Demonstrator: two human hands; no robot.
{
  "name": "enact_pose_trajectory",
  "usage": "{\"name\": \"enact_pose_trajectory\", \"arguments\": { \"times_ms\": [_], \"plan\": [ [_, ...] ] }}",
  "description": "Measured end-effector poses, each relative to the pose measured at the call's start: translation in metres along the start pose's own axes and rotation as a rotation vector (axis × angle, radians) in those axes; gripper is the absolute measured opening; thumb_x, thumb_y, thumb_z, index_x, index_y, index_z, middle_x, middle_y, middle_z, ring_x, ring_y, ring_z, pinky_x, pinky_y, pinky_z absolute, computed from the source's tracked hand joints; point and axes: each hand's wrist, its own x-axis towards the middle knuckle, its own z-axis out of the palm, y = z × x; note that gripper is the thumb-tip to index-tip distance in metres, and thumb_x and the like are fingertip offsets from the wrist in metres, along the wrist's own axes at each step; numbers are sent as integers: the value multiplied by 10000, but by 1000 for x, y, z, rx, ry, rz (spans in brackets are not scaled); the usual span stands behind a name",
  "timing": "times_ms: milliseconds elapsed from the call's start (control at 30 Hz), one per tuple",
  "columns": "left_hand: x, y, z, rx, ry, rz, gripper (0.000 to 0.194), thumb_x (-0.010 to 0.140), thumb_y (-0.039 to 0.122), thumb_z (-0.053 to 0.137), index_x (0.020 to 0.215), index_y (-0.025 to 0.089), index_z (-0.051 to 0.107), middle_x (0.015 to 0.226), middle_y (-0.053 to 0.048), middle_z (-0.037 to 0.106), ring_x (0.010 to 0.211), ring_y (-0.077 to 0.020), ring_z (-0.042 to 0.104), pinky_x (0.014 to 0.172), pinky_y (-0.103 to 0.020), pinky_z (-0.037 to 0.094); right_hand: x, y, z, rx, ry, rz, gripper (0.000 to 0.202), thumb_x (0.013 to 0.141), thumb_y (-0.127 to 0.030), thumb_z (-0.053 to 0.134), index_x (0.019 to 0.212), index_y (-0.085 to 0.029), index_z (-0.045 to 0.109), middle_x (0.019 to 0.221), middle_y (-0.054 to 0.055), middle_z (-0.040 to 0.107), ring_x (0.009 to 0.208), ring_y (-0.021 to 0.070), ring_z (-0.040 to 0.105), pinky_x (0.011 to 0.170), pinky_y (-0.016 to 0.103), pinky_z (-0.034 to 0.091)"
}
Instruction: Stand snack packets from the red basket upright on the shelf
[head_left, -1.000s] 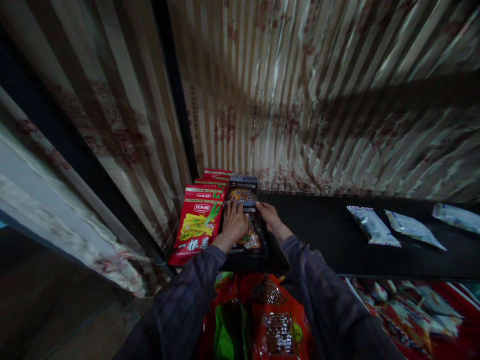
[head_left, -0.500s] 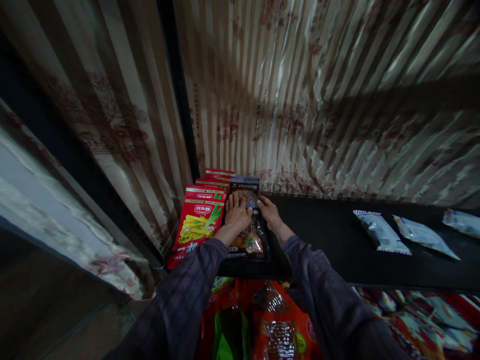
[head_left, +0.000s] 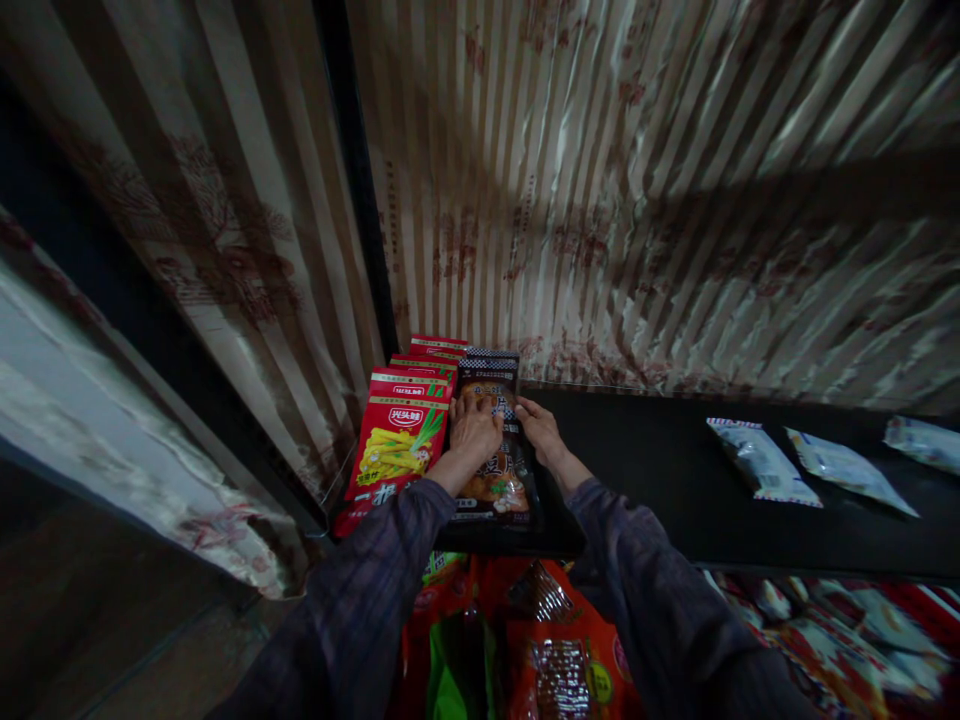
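Pointing rearward lengthwise, black packets [head_left: 496, 480], overlapping

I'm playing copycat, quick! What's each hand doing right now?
Left hand: open, palm down on the black snack packets.
Right hand: at the packets' right edge; whether it grips them cannot be told.

Just below the frame's centre, shows a front black packet [head_left: 495, 493], glossy, printed with brown food and pale lettering, printed face up, overlapping the lower part of a rear black packet [head_left: 489, 371] with a checked top band; both partly covered.
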Motion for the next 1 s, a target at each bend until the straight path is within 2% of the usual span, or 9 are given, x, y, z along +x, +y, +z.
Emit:
{"name": "enact_pose_trajectory", "arguments": {
  "times_ms": [233, 467, 833, 933, 1000],
  "plan": [
    [-2, -1, -1, 19, -1, 14, 461, 978, 358, 369, 1330, 141, 571, 1471, -140, 486, 1339, -304, 448, 1165, -451, 268, -2, 6, -2, -172, 56, -112, 269, 786, -367, 595, 969, -219, 725, 953, 31, 771, 869, 192, 693, 845, 333, 530],
    [2, -4, 0, 21, 14, 43, 415, 977, 321, 380, 1262, 114, 600, 1366, -156, 563, 1278, -291, 494, 1169, -442, 255, -4, 5, 2, -338, 129, -151, 256, 764, -450, 602, 718, -212, 684, 789, 54, 735, 792, 226, 663, 793, 339, 498],
    [8, -9, -8, 65, -23, 124, 426, 990, 291, 317, 1118, 82, 665, 1178, -178, 643, 1135, -294, 558, 1042, -439, 388, -2, 3, 8, -299, 182, -196, 252, 766, -448, 569, 714, -219, 660, 819, 58, 726, 825, 234, 638, 826, 354, 476],
    [14, -9, -7, 38, -6, 147, 426, 986, 288, 318, 1131, 79, 660, 1214, -183, 637, 1214, -294, 522, 1081, -441, 364, 0, 2, 10, -282, 176, -181, 270, 774, -469, 548, 725, -223, 645, 788, 40, 713, 787, 223, 630, 776, 336, 478],
    [18, -7, -6, 2, 10, 152, 419, 979, 297, 341, 1204, 90, 627, 1345, -177, 581, 1344, -292, 429, 1125, -439, 329, 1, 1, 11, -292, 168, -174, 280, 780, -480, 538, 735, -222, 638, 777, 37, 707, 773, 220, 627, 756, 328, 476]
  ]
}}
